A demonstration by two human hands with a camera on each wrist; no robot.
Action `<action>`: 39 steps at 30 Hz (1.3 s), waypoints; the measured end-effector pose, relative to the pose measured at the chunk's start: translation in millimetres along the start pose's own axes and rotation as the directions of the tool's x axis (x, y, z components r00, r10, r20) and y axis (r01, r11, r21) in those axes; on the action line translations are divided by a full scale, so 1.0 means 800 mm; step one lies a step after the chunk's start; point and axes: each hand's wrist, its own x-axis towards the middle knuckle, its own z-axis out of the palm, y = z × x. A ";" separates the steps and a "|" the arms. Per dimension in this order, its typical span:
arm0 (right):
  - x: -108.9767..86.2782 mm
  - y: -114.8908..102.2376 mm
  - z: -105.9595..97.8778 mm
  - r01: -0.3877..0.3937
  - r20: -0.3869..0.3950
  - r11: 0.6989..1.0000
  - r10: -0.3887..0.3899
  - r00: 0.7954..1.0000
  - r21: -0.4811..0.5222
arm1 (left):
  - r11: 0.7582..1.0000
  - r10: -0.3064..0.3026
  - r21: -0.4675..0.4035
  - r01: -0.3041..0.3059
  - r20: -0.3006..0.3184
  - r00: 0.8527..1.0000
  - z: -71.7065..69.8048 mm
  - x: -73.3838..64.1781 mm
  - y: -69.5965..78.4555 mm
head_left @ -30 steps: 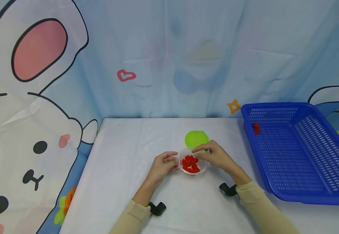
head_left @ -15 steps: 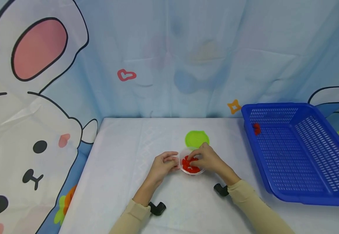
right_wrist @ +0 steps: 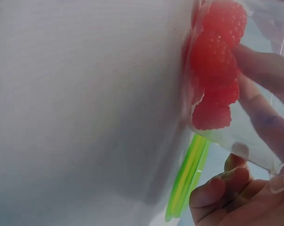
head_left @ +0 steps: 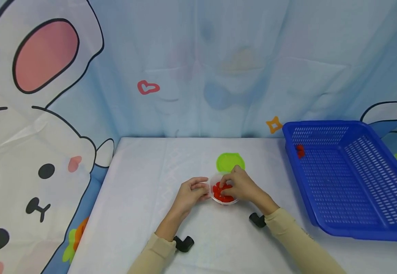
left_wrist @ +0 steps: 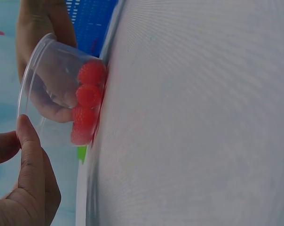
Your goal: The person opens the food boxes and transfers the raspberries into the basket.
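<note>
A clear plastic cup stands near the middle of the table, with several red raspberries piled on its bottom. My left hand pinches the cup's rim on its left side between thumb and finger. Reaching in from above, my right hand has its thumb and index finger down among the fruit. They close round a raspberry, partly hidden by the fingers; the other right-hand fingers stay outside the cup. A bright green lid lies just behind the cup.
On the right stands a large blue perforated basket, with a couple of small red pieces at its left wall. White cloth covers the table. Behind it hangs a cartoon-printed curtain.
My right hand has come down and left from over the cup's rim into the raspberries, and has stayed almost still since half a second ago. My left hand has kept its place.
</note>
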 end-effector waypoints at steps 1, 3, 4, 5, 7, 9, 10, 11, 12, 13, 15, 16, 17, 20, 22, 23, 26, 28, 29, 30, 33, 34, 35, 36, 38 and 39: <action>0.000 0.001 0.000 0.009 -0.002 1.000 -0.009 1.000 0.007 | 1.000 0.000 0.001 0.000 -0.002 1.000 0.000 0.000 0.000; 0.000 0.003 -0.001 0.028 -0.006 0.999 -0.028 1.000 0.024 | 1.000 0.001 0.003 -0.001 -0.005 1.000 0.000 0.000 0.001; 0.000 0.004 -0.001 0.035 -0.007 0.999 -0.034 0.999 0.036 | 1.000 0.004 0.007 -0.003 -0.006 1.000 0.000 0.000 0.001; -0.001 0.004 -0.002 0.040 -0.008 0.998 -0.039 0.999 0.050 | 1.000 0.001 0.007 0.000 -0.007 1.000 0.000 0.001 0.001; -0.002 0.005 -0.003 0.049 -0.010 0.996 -0.048 0.999 0.075 | 1.000 -0.004 0.007 0.004 -0.009 1.000 0.000 0.001 0.000; -0.004 0.005 -0.004 0.053 -0.017 0.994 -0.052 0.999 0.096 | 1.000 -0.003 0.006 0.003 -0.007 1.000 0.000 0.001 0.001; -0.005 0.005 -0.005 0.050 -0.021 0.993 -0.048 0.999 0.108 | 1.000 -0.005 0.007 0.005 -0.006 1.000 0.000 0.001 0.000; -0.007 0.005 -0.006 0.048 -0.027 0.992 -0.046 0.999 0.119 | 1.000 -0.007 0.005 0.007 -0.006 1.000 0.000 0.001 0.000; -0.008 0.005 -0.007 0.048 -0.034 0.990 -0.044 0.998 0.133 | 1.000 -0.009 0.005 0.009 -0.007 1.000 0.000 0.001 0.000; -0.009 0.005 -0.008 0.046 -0.040 0.988 -0.041 0.998 0.145 | 1.000 -0.011 0.003 0.011 -0.008 1.000 0.000 0.001 0.000; -0.011 0.006 -0.010 0.046 -0.057 0.985 -0.037 0.998 0.165 | 1.000 -0.014 0.003 0.014 -0.009 1.000 -0.001 0.001 0.000; -0.012 0.006 -0.011 0.046 -0.067 0.984 -0.035 0.997 0.174 | 1.000 -0.014 0.003 0.014 -0.009 1.000 -0.001 0.001 0.000; -0.013 0.007 -0.012 0.049 -0.080 0.983 -0.035 0.996 0.179 | 1.000 -0.013 0.001 0.013 -0.009 1.000 -0.001 0.001 0.000; -0.016 0.009 -0.017 0.053 -0.118 0.979 -0.030 0.993 0.195 | 1.000 -0.011 0.000 0.011 -0.009 1.000 -0.001 0.001 0.000; -0.018 0.011 -0.019 0.051 -0.138 0.976 -0.022 0.990 0.214 | 1.000 -0.014 0.003 0.014 -0.009 1.000 -0.001 0.000 0.000; -0.019 0.011 -0.021 0.048 -0.143 0.973 -0.015 0.990 0.228 | 1.000 -0.016 0.004 0.016 -0.010 1.000 -0.001 0.000 0.000; -0.024 0.012 -0.028 0.036 -0.153 0.964 0.005 0.988 0.264 | 1.000 -0.021 0.009 0.021 -0.014 1.000 0.000 -0.001 0.000; -0.028 0.012 -0.033 0.025 -0.167 0.960 0.022 0.986 0.278 | 1.000 -0.019 0.009 0.020 -0.016 1.000 0.000 -0.001 0.000; -0.030 0.012 -0.036 0.023 -0.175 0.960 0.028 0.984 0.281 | 1.000 -0.019 0.011 0.020 -0.018 1.000 0.000 -0.001 0.000; -0.033 0.012 -0.039 0.020 -0.185 0.959 0.034 0.982 0.281 | 1.000 -0.020 0.009 0.020 -0.019 1.000 0.000 -0.001 0.000; -0.041 0.008 -0.054 0.022 -0.219 0.961 0.041 0.975 0.277 | 1.000 -0.018 0.010 0.018 -0.019 1.000 0.000 0.000 0.000; -0.045 0.006 -0.060 0.027 -0.228 0.961 0.038 0.973 0.276 | 1.000 -0.017 0.009 0.017 -0.018 1.000 0.000 0.000 0.000; -0.048 0.003 -0.067 0.033 -0.237 0.961 0.034 0.971 0.275 | 1.000 -0.015 0.009 0.016 -0.018 1.000 0.000 0.000 0.000; -0.053 0.000 -0.075 0.041 -0.244 0.960 0.030 0.969 0.278 | 1.000 -0.013 0.007 0.013 -0.016 1.000 0.000 0.000 0.000; -0.062 -0.008 -0.093 0.056 -0.267 0.960 0.020 0.964 0.274 | 1.000 -0.010 0.007 0.010 -0.015 1.000 0.000 0.000 0.000; -0.066 -0.011 -0.103 0.062 -0.279 0.962 0.015 0.960 0.265 | 1.000 -0.009 0.009 0.010 -0.014 1.000 0.000 0.000 0.001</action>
